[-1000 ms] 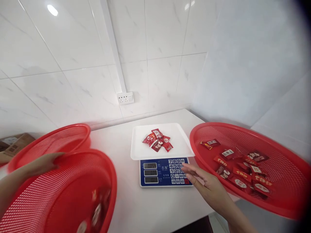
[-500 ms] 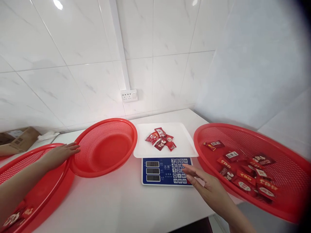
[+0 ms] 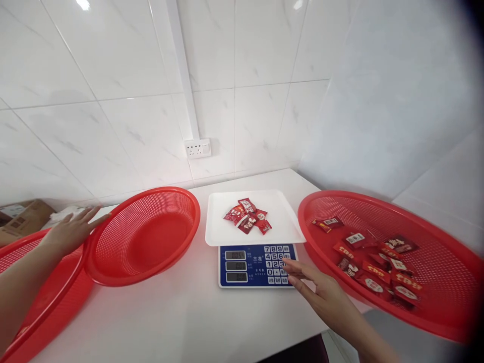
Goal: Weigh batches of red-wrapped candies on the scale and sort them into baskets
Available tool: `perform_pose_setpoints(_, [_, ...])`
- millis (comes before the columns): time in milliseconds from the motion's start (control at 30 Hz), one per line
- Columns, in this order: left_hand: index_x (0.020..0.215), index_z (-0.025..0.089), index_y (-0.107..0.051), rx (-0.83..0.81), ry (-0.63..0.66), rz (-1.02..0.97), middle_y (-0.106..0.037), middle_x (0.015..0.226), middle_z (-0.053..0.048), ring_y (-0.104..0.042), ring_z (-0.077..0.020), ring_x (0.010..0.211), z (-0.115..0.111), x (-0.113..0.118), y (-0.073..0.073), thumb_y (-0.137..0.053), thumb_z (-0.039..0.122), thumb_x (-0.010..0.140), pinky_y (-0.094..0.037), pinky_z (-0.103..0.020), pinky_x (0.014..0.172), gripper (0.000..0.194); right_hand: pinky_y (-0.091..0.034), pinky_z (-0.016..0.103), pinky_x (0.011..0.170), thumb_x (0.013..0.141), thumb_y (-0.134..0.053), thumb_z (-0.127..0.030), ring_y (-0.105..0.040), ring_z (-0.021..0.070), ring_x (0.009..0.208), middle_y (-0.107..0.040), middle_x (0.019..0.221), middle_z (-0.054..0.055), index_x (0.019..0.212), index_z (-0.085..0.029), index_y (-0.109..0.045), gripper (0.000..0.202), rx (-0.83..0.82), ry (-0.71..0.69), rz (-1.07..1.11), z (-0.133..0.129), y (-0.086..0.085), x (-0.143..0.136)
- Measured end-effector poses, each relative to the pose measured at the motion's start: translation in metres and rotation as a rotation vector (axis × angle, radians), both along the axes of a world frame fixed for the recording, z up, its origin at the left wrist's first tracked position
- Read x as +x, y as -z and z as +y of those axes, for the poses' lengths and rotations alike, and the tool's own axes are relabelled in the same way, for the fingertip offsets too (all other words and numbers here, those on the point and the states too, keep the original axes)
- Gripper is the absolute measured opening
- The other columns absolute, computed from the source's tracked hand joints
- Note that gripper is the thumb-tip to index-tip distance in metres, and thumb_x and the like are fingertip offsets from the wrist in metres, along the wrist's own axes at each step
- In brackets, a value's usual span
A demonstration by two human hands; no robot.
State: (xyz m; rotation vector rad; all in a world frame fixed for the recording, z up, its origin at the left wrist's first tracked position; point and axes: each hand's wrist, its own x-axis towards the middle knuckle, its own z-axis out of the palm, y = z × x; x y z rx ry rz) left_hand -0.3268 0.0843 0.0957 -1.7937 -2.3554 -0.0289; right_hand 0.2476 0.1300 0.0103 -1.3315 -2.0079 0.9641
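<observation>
My left hand (image 3: 73, 232) lies with fingers stretched out over the rims of two red plastic baskets, where the left basket (image 3: 56, 302) meets the middle basket (image 3: 161, 244). Whether it presses on a rim, I cannot tell. The middle basket has nothing in it. My right hand (image 3: 323, 290), fingers extended and holding nothing, hovers at the right edge of the keypad of a blue digital scale (image 3: 257, 282). A white tray (image 3: 219, 232) on the scale bears several red snack packets (image 3: 247, 217) in a small heap.
To the right a larger red basket (image 3: 446, 282) holds several red snack packets (image 3: 378, 272). A cardboard box (image 3: 28, 222) stands at the far left. Behind the white table (image 3: 181, 322) rises a tiled wall with a socket (image 3: 198, 148).
The middle basket has shifted left and a little nearer, away from the tray, with my left hand moving left too. My right hand stays by the keypad. The packets on the tray lie as before.
</observation>
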Motion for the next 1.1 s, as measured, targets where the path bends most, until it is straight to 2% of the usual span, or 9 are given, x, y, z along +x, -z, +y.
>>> perform_pose_setpoints(100, [0.123, 0.015, -0.049, 0.007, -0.042, -0.015, -0.027, 0.148, -0.009, -0.021, -0.0321, 0.135, 0.016, 0.042, -0.01, -0.03, 0.01, 0.083, -0.022, -0.052, 0.103, 0.045, -0.05, 0.04, 0.088, 0.084, -0.047, -0.045, -0.06, 0.024, 0.104, -0.063, 0.116, 0.007, 0.117, -0.023, -0.058, 0.041, -0.002, 0.002, -0.027, 0.004, 0.0, -0.002])
perform_pose_setpoints(167, [0.128, 0.007, -0.042, 0.002, 0.046, -0.141, -0.021, 0.148, -0.017, -0.022, -0.0343, 0.133, 0.03, 0.082, -0.012, -0.025, 0.016, 0.088, -0.028, -0.052, 0.1, 0.044, -0.048, 0.039, 0.09, 0.085, -0.045, -0.045, -0.058, 0.0234, 0.107, -0.062, 0.119, 0.007, 0.118, -0.022, -0.057, 0.042, 0.019, 0.004, -0.054, 0.01, -0.003, -0.007])
perform_pose_setpoints(333, [0.131, 0.031, -0.04, -0.093, 0.357, -0.288, -0.037, 0.143, 0.001, -0.037, -0.0228, 0.128, 0.071, 0.197, 0.001, -0.029, 0.046, 0.09, -0.036, -0.038, 0.101, 0.045, -0.044, 0.04, 0.093, 0.087, -0.042, -0.036, -0.053, 0.0235, 0.111, -0.06, 0.12, 0.006, 0.117, -0.023, -0.056, 0.036, 0.19, -0.018, -0.18, 0.04, -0.018, -0.03])
perform_pose_setpoints(467, [0.132, 0.028, -0.039, -0.173, 0.617, -0.359, -0.037, 0.143, -0.001, -0.038, -0.0195, 0.128, 0.108, 0.274, 0.016, -0.042, 0.042, 0.086, -0.035, -0.031, 0.101, 0.049, -0.041, 0.04, 0.093, 0.085, -0.044, -0.027, -0.047, 0.0252, 0.114, -0.057, 0.122, 0.006, 0.12, -0.022, -0.054, 0.037, 0.331, -0.026, -0.31, 0.062, -0.033, -0.05])
perform_pose_setpoints(533, [0.128, 0.024, -0.043, -0.202, 0.674, -0.371, -0.048, 0.133, -0.006, -0.046, -0.0208, 0.12, 0.124, 0.299, 0.021, -0.053, 0.035, 0.08, -0.041, -0.029, 0.095, 0.05, -0.042, 0.039, 0.09, 0.085, -0.045, -0.026, -0.048, 0.0259, 0.111, -0.058, 0.12, 0.006, 0.121, -0.021, -0.053, 0.038, 0.359, -0.035, -0.37, 0.071, -0.038, -0.057])
perform_pose_setpoints(733, [0.12, 0.021, -0.049, -0.2, 0.66, -0.354, -0.056, 0.117, -0.011, -0.051, -0.0281, 0.11, 0.133, 0.316, 0.032, -0.057, 0.025, 0.073, -0.046, -0.036, 0.083, 0.047, -0.042, 0.035, 0.081, 0.083, -0.049, -0.026, -0.05, 0.0271, 0.107, -0.062, 0.112, 0.009, 0.121, -0.02, -0.052, 0.039, 0.342, -0.047, -0.513, 0.084, -0.035, -0.062])
perform_pose_setpoints(900, [0.115, 0.021, -0.049, -0.179, 0.608, -0.335, -0.057, 0.108, -0.008, -0.057, -0.0211, 0.098, 0.125, 0.306, 0.032, -0.044, 0.014, 0.081, -0.047, -0.032, 0.077, 0.035, -0.041, 0.028, 0.062, 0.084, -0.045, -0.023, -0.059, 0.0226, 0.087, -0.06, 0.102, 0.007, 0.103, -0.021, -0.058, 0.023, 0.314, 0.012, -0.523, 0.087, -0.03, -0.064])
perform_pose_setpoints(1000, [0.111, 0.018, -0.051, -0.161, 0.563, -0.307, -0.057, 0.108, -0.007, -0.056, -0.0195, 0.096, 0.125, 0.308, 0.031, -0.041, 0.02, 0.089, -0.048, -0.035, 0.076, 0.025, -0.038, 0.026, 0.057, 0.085, -0.042, -0.018, -0.059, 0.0175, 0.075, -0.055, 0.105, 0.007, 0.102, -0.022, -0.057, 0.023, 0.302, 0.073, -0.472, 0.089, -0.033, -0.065])
perform_pose_setpoints(1100, [0.109, 0.016, -0.053, -0.149, 0.528, -0.254, -0.058, 0.107, -0.007, -0.056, -0.0198, 0.095, 0.126, 0.321, 0.03, -0.045, 0.033, 0.09, -0.048, -0.038, 0.077, 0.027, -0.04, 0.025, 0.065, 0.083, -0.042, -0.013, -0.059, 0.0168, 0.082, -0.055, 0.104, 0.006, 0.1, -0.02, -0.058, 0.024, 0.321, 0.094, -0.389, 0.095, -0.035, -0.066])
